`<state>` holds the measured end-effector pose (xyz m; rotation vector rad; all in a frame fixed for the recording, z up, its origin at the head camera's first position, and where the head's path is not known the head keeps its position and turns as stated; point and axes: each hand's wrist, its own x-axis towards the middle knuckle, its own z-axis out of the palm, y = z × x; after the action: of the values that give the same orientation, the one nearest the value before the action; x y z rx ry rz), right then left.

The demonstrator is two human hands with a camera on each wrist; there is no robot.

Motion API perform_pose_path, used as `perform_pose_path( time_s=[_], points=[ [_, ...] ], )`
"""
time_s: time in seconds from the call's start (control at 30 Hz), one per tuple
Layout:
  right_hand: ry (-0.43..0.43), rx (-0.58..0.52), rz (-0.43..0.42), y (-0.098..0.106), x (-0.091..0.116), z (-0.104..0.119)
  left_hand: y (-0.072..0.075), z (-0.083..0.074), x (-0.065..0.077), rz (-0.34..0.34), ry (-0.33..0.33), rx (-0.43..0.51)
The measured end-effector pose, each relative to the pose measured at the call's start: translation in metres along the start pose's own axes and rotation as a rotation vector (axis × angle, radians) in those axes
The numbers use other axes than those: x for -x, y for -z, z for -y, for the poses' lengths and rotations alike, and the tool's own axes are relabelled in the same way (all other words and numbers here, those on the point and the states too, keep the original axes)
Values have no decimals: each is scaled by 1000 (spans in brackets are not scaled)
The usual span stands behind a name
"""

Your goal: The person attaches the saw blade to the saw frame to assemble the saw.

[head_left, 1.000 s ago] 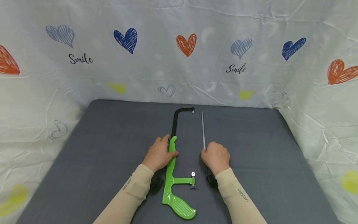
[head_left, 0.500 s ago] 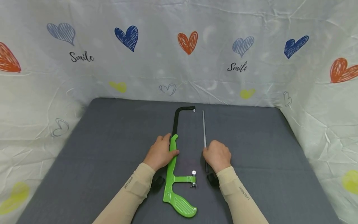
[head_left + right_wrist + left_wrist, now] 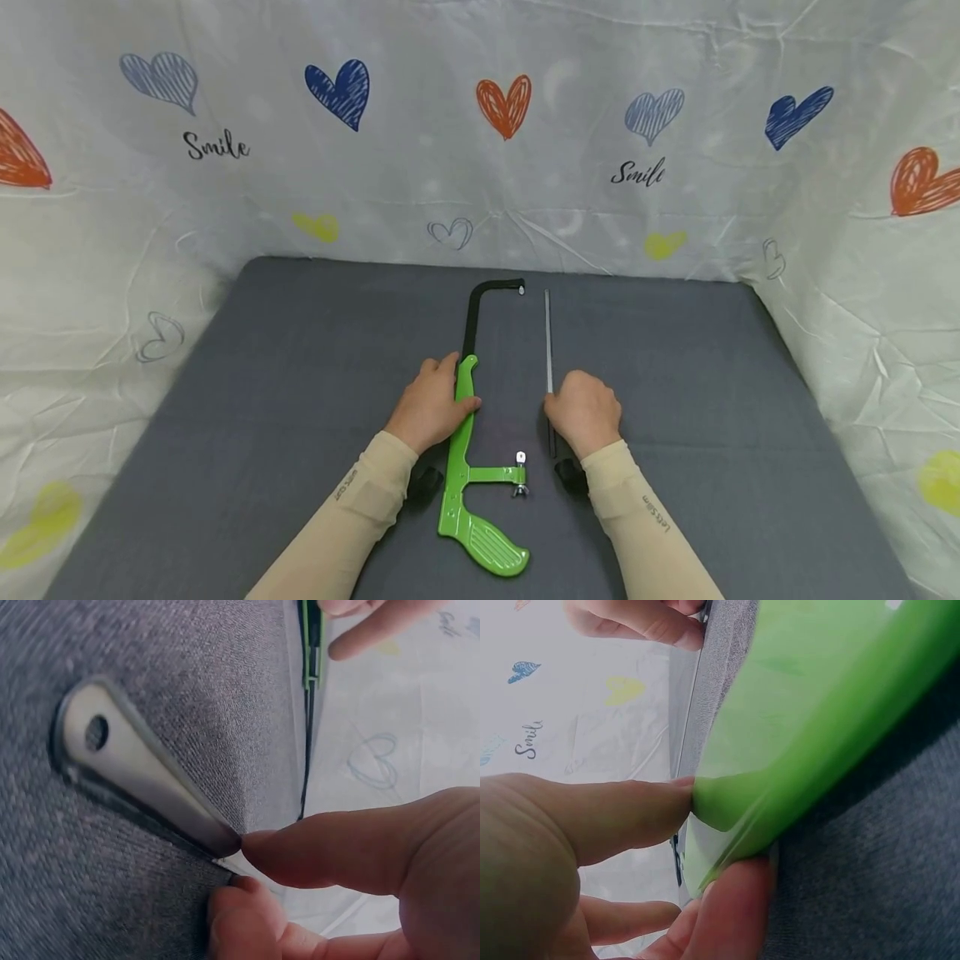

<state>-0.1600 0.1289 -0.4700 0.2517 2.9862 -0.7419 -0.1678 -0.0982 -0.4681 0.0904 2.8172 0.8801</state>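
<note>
A hacksaw frame with a green body, ribbed green handle and black front bow lies on the grey cloth, without a blade between its end pins. My left hand grips its upper green part, thumb on the right side and fingers on the left; the left wrist view shows the green body between thumb and fingertips. To the right, a narrow metal hacksaw blade lies lengthwise, parallel to the frame. My right hand pinches it along its nearer half. In the right wrist view, the blade's rounded end has a hole.
A wing nut sits on the frame's green crossbar, below a metal pin. The grey cloth spreads over the table. Behind and at both sides hangs a white sheet printed with hearts. Dark wrist cameras sit under both wrists.
The head view has tilted slightly, so everything sits a little differently in it. Both hands keep their hold on the frame and the blade, which have not visibly moved on the cloth.
</note>
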Motion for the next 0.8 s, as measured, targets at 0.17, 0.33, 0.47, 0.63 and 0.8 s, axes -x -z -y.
perform_pose_path(
  time_s=[0.17, 0.33, 0.47, 0.63, 0.8],
  points=[
    [-7, -37, 22, 2, -2, -3, 0, -1, 0, 4, 1, -8],
    [-11, -60, 27, 2, -3, -3, 1, -2, 0, 6, 6, -13],
    [7, -43, 2, 1, -3, -1, 1, -2, 0, 3, 5, -11],
    [2, -32, -9, 0, -2, -1, 1, -2, 1, 5, 4, -12],
    [-15, -35, 4, 0, -3, 0, 1, -3, 1, 6, 0, -17]
  ],
)
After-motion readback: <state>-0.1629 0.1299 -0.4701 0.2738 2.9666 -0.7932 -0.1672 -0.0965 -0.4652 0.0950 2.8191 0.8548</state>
